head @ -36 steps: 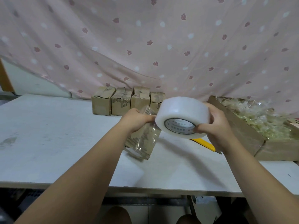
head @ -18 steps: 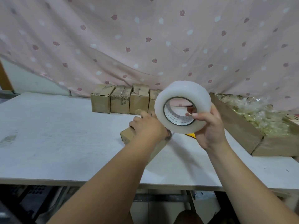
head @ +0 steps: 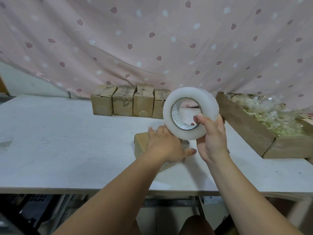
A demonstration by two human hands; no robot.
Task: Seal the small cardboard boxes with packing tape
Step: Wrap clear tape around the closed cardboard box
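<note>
A small cardboard box (head: 141, 142) lies on the white table (head: 59, 141), mostly covered by my left hand (head: 166, 146), which presses flat on its top with fingers spread. My right hand (head: 211, 138) holds a large roll of clear packing tape (head: 190, 102) upright just above the box, thumb hooked inside the core and fingers behind the roll. A short stretch of tape seems to run from the roll down to the box under my left hand.
Several small cardboard boxes (head: 130, 102) stand in a row at the back of the table against a pink patterned curtain (head: 152, 39). A long open cardboard tray (head: 245, 131) of clear plastic packets sits at the right. The table's front edge is close to me.
The box went from lifted and tilted in my left hand to lying on the table under my flat palm. My right hand turned the roll upright and moved it over the box.
</note>
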